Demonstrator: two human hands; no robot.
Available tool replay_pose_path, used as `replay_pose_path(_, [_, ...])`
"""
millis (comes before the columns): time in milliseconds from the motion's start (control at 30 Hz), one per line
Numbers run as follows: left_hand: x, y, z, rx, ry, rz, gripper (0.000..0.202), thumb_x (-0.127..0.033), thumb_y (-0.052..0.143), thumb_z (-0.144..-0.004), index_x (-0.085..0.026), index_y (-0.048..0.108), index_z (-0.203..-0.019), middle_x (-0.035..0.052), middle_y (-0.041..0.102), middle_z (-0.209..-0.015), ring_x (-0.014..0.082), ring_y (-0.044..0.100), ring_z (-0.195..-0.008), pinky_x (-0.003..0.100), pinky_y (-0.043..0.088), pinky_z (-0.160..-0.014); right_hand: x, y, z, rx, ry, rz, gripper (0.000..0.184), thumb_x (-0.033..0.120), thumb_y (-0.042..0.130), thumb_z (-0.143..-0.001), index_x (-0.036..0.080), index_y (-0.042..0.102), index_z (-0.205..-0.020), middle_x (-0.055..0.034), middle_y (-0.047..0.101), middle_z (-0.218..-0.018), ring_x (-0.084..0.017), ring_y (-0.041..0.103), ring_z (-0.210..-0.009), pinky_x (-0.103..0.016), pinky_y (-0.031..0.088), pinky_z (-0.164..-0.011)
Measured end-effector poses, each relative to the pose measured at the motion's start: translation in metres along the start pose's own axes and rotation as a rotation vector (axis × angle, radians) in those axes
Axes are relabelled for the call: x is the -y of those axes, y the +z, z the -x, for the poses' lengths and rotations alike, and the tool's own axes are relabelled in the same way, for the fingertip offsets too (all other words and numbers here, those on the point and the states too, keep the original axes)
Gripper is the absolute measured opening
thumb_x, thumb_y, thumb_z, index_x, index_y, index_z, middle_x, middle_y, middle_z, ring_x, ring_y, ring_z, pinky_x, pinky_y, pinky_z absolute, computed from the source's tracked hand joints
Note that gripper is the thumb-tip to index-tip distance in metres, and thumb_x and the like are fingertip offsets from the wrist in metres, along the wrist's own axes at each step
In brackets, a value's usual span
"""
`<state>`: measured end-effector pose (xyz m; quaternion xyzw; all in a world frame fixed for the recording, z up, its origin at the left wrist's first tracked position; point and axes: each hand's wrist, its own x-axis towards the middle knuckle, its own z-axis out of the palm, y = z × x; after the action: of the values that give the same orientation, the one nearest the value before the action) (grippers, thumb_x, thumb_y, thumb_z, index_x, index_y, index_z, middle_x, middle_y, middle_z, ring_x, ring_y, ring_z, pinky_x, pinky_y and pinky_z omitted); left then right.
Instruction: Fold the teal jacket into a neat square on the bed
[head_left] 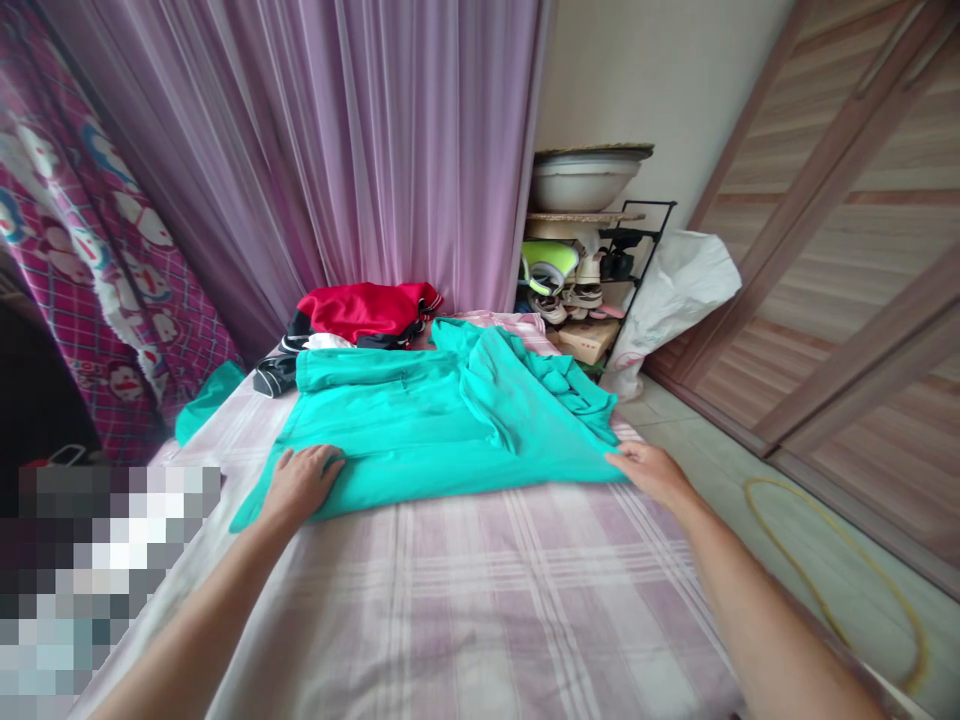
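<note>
A turquoise garment [420,430] lies spread and partly folded on a bed with a pale pink checked sheet [480,600]. My left hand [301,486] rests flat on its near left part, fingers apart. At the garment's near right corner, my right hand [651,472] has its fingertips on the hem. Whether those fingers pinch the cloth is hard to see. A crumpled fold of the garment rises at the far right.
Beyond the garment sit a red garment [360,310] and dark clothes [274,375]. A lilac curtain [300,150] and a patterned cloth [97,250] hang behind the bed. At right stand a shoe rack [577,290] with a white basin [583,180], a white bag [675,300] and wardrobe doors [847,250].
</note>
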<state>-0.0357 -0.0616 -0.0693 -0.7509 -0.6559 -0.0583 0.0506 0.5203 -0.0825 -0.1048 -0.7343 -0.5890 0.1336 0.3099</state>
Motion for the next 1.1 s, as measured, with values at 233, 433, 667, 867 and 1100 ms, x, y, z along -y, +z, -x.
replay_pose_path(233, [-0.001, 0.015, 0.007, -0.017, -0.043, 0.018, 0.046, -0.044, 0.039, -0.095, -0.019, 0.061, -0.127, 0.0122, 0.059, -0.141, 0.0302, 0.052, -0.131, 0.053, 0.03, -0.114, 0.041, 0.001, 0.018, -0.076, -0.092, 0.486, 0.038, 0.031, 0.057, -0.083, 0.024, 0.067, -0.119, -0.0102, 0.073, -0.108, -0.03, 0.067, -0.098, -0.041, 0.049, -0.08])
replay_pose_path(433, [0.002, 0.034, 0.025, -0.008, -0.196, 0.004, 0.06, -0.047, 0.037, -0.095, -0.022, 0.042, -0.149, 0.0115, 0.035, -0.16, 0.0326, 0.028, -0.148, 0.059, 0.024, -0.116, 0.119, 0.038, 0.021, -0.092, -0.526, 0.363, 0.05, 0.037, 0.036, -0.098, 0.017, 0.057, -0.138, -0.0139, 0.053, -0.146, -0.027, 0.051, -0.13, -0.043, 0.039, -0.106])
replay_pose_path(667, [-0.008, 0.02, 0.029, 0.103, -0.341, -0.023, 0.068, -0.053, 0.032, -0.097, -0.015, 0.035, -0.153, 0.0134, 0.031, -0.162, 0.0323, 0.024, -0.15, 0.057, 0.023, -0.118, 0.151, 0.093, 0.029, 0.347, -0.359, 0.524, 0.058, 0.048, 0.027, -0.101, 0.022, 0.04, -0.152, -0.0067, 0.03, -0.162, -0.024, 0.025, -0.149, -0.055, 0.019, -0.119])
replay_pose_path(867, [-0.022, 0.009, 0.031, 0.081, -0.397, -0.038, 0.068, -0.051, 0.029, -0.098, -0.01, 0.034, -0.153, 0.0154, 0.028, -0.162, 0.0333, 0.023, -0.15, 0.058, 0.022, -0.119, 0.147, 0.095, 0.027, 0.401, -0.297, 0.548, 0.061, 0.052, 0.023, -0.101, 0.021, 0.039, -0.152, -0.0071, 0.022, -0.165, -0.023, 0.018, -0.151, -0.057, 0.015, -0.12])
replay_pose_path(1100, [-0.069, 0.013, 0.04, 0.058, 0.01, 0.042, 0.052, -0.047, 0.03, -0.101, -0.034, 0.042, -0.15, 0.0027, 0.038, -0.158, 0.0271, 0.031, -0.148, 0.055, 0.022, -0.12, 0.146, 0.097, 0.027, 0.366, -0.316, 0.552, 0.059, 0.051, 0.026, -0.101, 0.022, 0.043, -0.15, -0.0081, 0.025, -0.164, -0.023, 0.021, -0.15, -0.056, 0.017, -0.119])
